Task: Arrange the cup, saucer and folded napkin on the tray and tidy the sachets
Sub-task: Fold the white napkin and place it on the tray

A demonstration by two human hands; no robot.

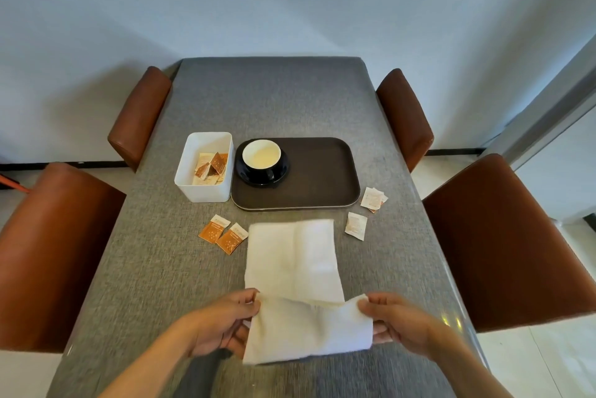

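A white napkin (293, 262) lies spread on the grey table, its near edge lifted and folded over. My left hand (222, 323) pinches the near left corner and my right hand (396, 323) pinches the near right corner. A dark cup (262, 157) with a pale inside stands on a dark saucer (250, 173) at the left end of the brown tray (322, 178). Two orange sachets (222, 235) lie left of the napkin. White sachets lie right of it, one (355, 225) alone and a small pile (374, 199) by the tray's corner.
A white box (206, 191) holding several sachets stands against the tray's left side. Brown padded chairs flank the table: two on the left (48, 252) (138, 117), two on the right (503, 243) (404, 117). A pale wall rises behind the table's far edge.
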